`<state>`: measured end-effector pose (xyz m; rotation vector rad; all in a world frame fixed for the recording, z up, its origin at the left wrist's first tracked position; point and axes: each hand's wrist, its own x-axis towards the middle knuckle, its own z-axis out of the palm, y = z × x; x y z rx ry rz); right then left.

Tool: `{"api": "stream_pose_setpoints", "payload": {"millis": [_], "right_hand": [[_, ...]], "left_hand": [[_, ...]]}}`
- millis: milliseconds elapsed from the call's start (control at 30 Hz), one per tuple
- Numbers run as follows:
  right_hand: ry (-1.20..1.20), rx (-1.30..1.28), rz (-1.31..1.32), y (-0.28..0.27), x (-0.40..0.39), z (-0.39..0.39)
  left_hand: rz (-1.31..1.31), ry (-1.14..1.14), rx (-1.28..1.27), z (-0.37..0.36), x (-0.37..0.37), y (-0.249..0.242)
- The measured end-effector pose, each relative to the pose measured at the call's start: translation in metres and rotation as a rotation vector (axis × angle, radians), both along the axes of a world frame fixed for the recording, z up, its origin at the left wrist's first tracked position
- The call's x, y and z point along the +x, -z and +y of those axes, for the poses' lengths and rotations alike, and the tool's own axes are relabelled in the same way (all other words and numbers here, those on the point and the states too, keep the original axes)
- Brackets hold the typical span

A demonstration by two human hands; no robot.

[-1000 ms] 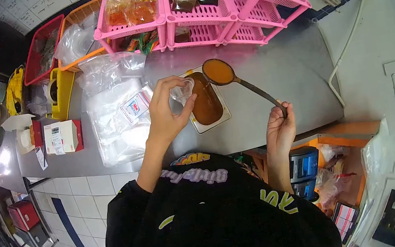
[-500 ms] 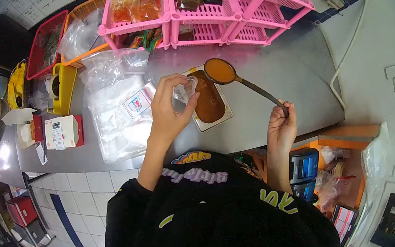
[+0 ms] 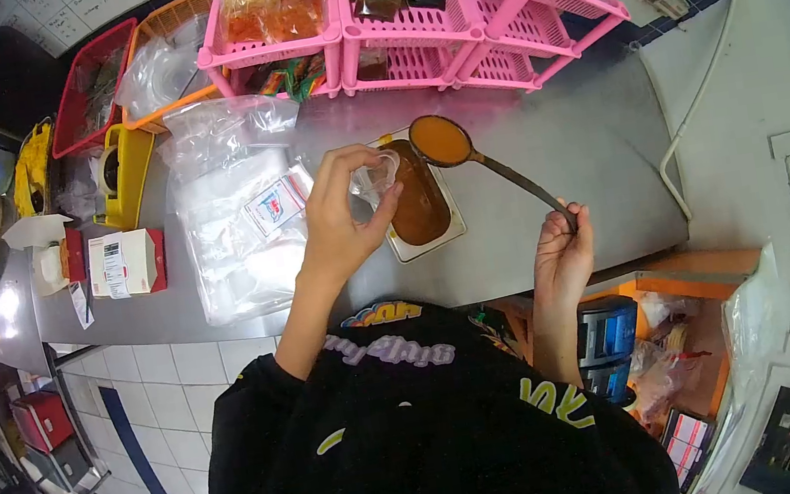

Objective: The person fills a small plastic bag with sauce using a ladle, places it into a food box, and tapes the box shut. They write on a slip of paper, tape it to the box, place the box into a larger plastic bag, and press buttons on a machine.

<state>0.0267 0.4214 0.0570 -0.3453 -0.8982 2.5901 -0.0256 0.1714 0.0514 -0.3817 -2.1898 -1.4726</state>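
Observation:
My left hand (image 3: pixel 338 213) grips a small clear plastic bag (image 3: pixel 372 181), its mouth held apart between thumb and fingers. The bag is over the left edge of a metal container (image 3: pixel 457 220) of brown sauce (image 3: pixel 420 208). In my right hand (image 3: pixel 561 242) is the handle end of a long dark ladle (image 3: pixel 519 181). Its bowl, full of orange-brown sauce (image 3: pixel 441 141), is held level above the container's upper right corner, just right of the bag. The bag's lower part is partly hidden by my fingers.
Left of the container lies a stack of clear plastic bags (image 3: pixel 240 259). Pink racks (image 3: pixel 407 41) with filled sachets stand along the back. A yellow tape dispenser (image 3: pixel 128 178), a white-and-red box (image 3: pixel 127 264) and an orange basket (image 3: pixel 171 18) are farther left on the steel counter (image 3: pixel 561 138).
Almost nothing differs. The plastic bag in my left hand has shifted very slightly; the ladle stays at about the same spot.

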Motion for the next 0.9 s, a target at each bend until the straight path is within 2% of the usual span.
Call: {"api": "stream_pose_setpoints", "payload": {"millis": [900], "right_hand": [[0.044, -0.005, -0.019, -0.0044, -0.0038, -0.0055]], "left_hand": [[0.012, 0.002, -0.002, 0.0001, -0.0018, 0.0006]]}}
